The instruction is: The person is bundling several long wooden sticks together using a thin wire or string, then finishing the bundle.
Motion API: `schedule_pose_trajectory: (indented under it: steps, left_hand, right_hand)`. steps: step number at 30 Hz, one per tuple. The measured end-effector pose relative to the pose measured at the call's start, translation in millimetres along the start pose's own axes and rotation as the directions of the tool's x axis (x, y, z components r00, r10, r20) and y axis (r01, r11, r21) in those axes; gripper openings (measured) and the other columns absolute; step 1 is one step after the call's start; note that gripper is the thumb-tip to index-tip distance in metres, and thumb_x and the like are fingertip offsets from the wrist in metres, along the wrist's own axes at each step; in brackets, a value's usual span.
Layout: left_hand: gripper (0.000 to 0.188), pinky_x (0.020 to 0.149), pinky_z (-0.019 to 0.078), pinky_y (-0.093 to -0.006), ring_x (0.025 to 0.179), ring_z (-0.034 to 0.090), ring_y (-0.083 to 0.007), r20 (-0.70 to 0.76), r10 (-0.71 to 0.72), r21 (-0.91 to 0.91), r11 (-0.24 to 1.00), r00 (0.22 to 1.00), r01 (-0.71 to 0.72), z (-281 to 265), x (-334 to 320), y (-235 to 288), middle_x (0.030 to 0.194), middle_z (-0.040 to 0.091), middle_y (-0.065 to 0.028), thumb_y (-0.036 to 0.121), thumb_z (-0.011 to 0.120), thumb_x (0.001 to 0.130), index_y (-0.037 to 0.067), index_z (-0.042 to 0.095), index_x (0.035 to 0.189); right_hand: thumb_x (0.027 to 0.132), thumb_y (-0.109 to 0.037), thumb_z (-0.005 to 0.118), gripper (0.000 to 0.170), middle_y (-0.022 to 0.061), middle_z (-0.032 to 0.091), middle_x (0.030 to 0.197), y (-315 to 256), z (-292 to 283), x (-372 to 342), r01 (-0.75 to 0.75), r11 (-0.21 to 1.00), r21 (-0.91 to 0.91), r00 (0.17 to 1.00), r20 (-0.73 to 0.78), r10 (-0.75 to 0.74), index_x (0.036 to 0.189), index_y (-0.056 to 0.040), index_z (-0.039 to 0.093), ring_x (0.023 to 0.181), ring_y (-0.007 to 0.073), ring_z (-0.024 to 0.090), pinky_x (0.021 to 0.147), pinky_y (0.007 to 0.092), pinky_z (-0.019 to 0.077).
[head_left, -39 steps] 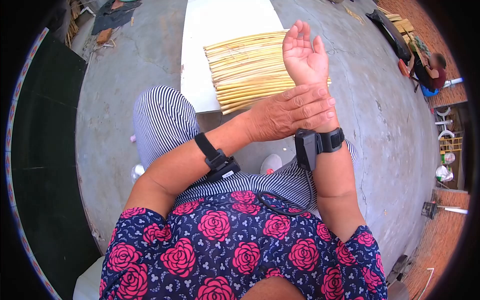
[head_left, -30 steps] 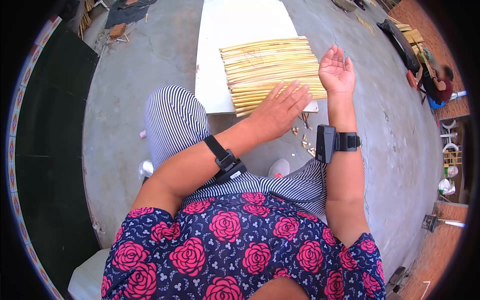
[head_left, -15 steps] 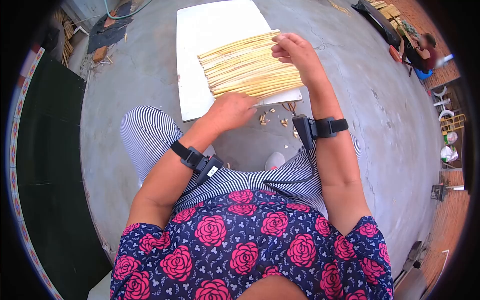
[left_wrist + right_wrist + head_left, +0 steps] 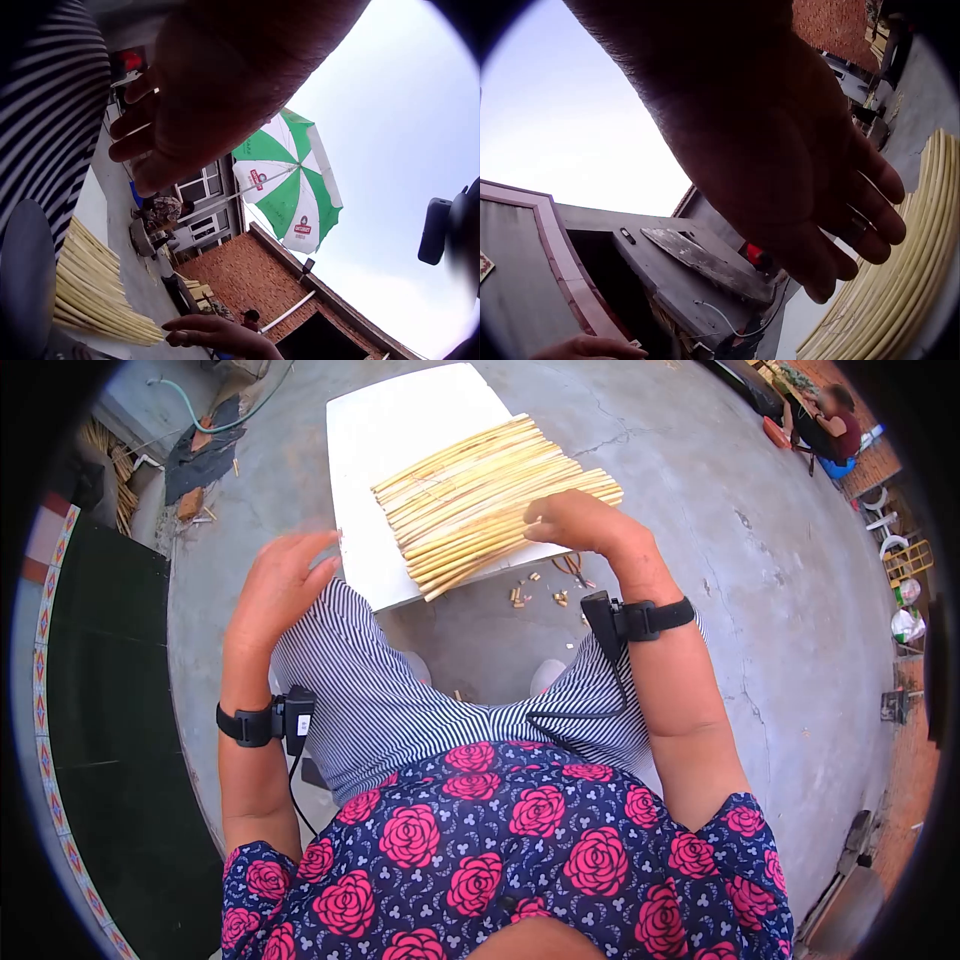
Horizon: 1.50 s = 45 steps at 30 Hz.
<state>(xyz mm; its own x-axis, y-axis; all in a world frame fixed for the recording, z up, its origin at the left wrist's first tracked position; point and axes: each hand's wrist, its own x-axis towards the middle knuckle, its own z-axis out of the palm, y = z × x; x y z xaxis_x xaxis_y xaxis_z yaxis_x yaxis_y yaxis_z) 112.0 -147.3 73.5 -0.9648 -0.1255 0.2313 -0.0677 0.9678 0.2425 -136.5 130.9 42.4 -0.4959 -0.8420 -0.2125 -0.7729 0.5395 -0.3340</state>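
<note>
A flat row of slim yellow sticks (image 4: pixel 480 490) lies side by side on a white board (image 4: pixel 375 435) in front of the knees. My right hand (image 4: pixel 585 522) hangs palm down over the near right end of the row, fingertips right at the sticks. In the right wrist view its fingers (image 4: pixel 877 225) are loosely bent, overlap the sticks and grip nothing. My left hand (image 4: pixel 283 585) is raised off to the left, beside the board's edge and above the striped knee, slightly blurred. Its fingers (image 4: pixel 139 120) are relaxed and hold nothing in the left wrist view.
Small cut stick pieces (image 4: pixel 520 598) lie on the concrete floor beneath the board's near edge, beside a tool with orange handles (image 4: pixel 570 565). A dark panel (image 4: pixel 110 660) borders the left. A person (image 4: pixel 838 435) sits far right. A hose (image 4: pixel 190 405) lies back left.
My left hand has let go of the right wrist and swung over the sticks out to the left. My right hand has turned from palm up to palm down and lowered toward the near sticks.
</note>
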Motion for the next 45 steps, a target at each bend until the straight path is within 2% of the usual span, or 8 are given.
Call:
schedule_pose_trajectory:
  steps: [2, 6, 15, 22, 26, 32, 39, 45]
  left_hand:
    - [0.031, 0.093, 0.0458, -0.0371, 0.106, 0.061, -0.0304, 0.087, -0.187, 0.033, 0.982, 0.978, 0.185, 10, -15, -11, 0.111, 0.067, -0.0146, 0.021, 0.057, 0.093, 0.001, 0.064, 0.116]
    - [0.029, 0.090, 0.0467, -0.0360, 0.103, 0.061, -0.0293, -0.189, -0.143, -0.050, 0.989, 0.972, 0.136, 28, -26, -1, 0.110, 0.067, -0.0137, 0.022, 0.055, 0.094, 0.001, 0.067, 0.109]
    - [0.020, 0.083, 0.0477, -0.0386, 0.093, 0.062, -0.0301, -0.306, -0.125, -0.021, 0.992, 0.944, 0.124, 20, -41, -1, 0.099, 0.068, -0.0122, 0.018, 0.060, 0.088, 0.003, 0.068, 0.098]
    - [0.019, 0.089, 0.0462, -0.0376, 0.100, 0.061, -0.0285, -0.394, -0.226, -0.002, 0.969, 0.891, 0.245, -10, -77, 27, 0.105, 0.068, -0.0111, 0.016, 0.061, 0.087, 0.004, 0.067, 0.099]
    - [0.019, 0.092, 0.0445, -0.0387, 0.104, 0.061, -0.0292, -0.451, -0.177, 0.085, 0.967, 0.875, 0.239, -28, -97, 44, 0.107, 0.067, -0.0125, 0.015, 0.061, 0.087, 0.003, 0.067, 0.100]
    - [0.029, 0.099, 0.0367, -0.0449, 0.117, 0.053, -0.0307, -0.439, -0.166, 0.231, 0.929, 0.883, 0.290, -10, -110, 23, 0.117, 0.062, -0.0102, 0.017, 0.068, 0.081, 0.005, 0.065, 0.107]
    - [0.033, 0.102, 0.0333, -0.0500, 0.123, 0.046, -0.0321, -0.334, -0.176, 0.303, 0.910, 0.926, 0.283, 72, -94, -36, 0.124, 0.056, -0.0108, 0.020, 0.067, 0.080, 0.007, 0.064, 0.110]
    - [0.036, 0.103, 0.0301, -0.0500, 0.122, 0.047, -0.0324, -0.260, -0.272, 0.276, 0.899, 0.926, 0.341, 77, -81, -42, 0.121, 0.058, -0.0095, 0.020, 0.068, 0.077, 0.008, 0.065, 0.111]
  right_hand:
    - [0.087, -0.029, 0.058, 0.034, 0.0188, 0.068, 0.103, -9, -2, -4, 0.045, 0.999, 0.023, 0.992, -0.121, -0.042, 0.112, -0.0065, 0.066, 0.096, 0.0360, 0.063, 0.084, 0.0420, 0.0490]
    - [0.087, -0.028, 0.057, 0.036, 0.0190, 0.068, 0.103, -14, 3, 4, 0.069, 0.997, 0.019, 0.994, -0.090, -0.067, 0.114, -0.0062, 0.066, 0.096, 0.0351, 0.063, 0.084, 0.0415, 0.0490]
    - [0.090, -0.028, 0.060, 0.038, 0.0164, 0.065, 0.117, -28, -7, 11, 0.004, 1.000, 0.019, 1.000, 0.003, -0.004, 0.123, -0.0099, 0.063, 0.110, 0.0335, 0.060, 0.094, 0.0405, 0.0461]
    - [0.089, -0.029, 0.062, 0.036, 0.0178, 0.067, 0.111, -21, -4, 28, 0.047, 0.998, 0.046, 0.997, -0.057, -0.045, 0.116, -0.0057, 0.065, 0.106, 0.0335, 0.061, 0.089, 0.0399, 0.0477]
    - [0.088, -0.029, 0.063, 0.037, 0.0176, 0.066, 0.114, -14, -7, 35, 0.021, 0.999, 0.035, 0.998, -0.058, -0.019, 0.117, -0.0056, 0.064, 0.108, 0.0336, 0.060, 0.091, 0.0390, 0.0472]
    - [0.089, -0.028, 0.062, 0.038, 0.0186, 0.066, 0.114, -10, -14, 29, 0.004, 0.998, 0.063, 0.996, -0.087, 0.001, 0.119, -0.0046, 0.063, 0.107, 0.0330, 0.061, 0.091, 0.0392, 0.0477]
    - [0.089, -0.030, 0.061, 0.039, 0.0162, 0.064, 0.119, -11, -15, 29, -0.100, 0.987, 0.123, 0.994, -0.037, 0.105, 0.121, -0.0081, 0.063, 0.111, 0.0329, 0.059, 0.093, 0.0405, 0.0470]
    - [0.087, -0.027, 0.060, 0.038, 0.0177, 0.069, 0.104, -5, -19, 3, -0.124, 0.992, 0.036, 0.983, -0.129, 0.128, 0.119, -0.0058, 0.064, 0.099, 0.0332, 0.064, 0.087, 0.0409, 0.0495]
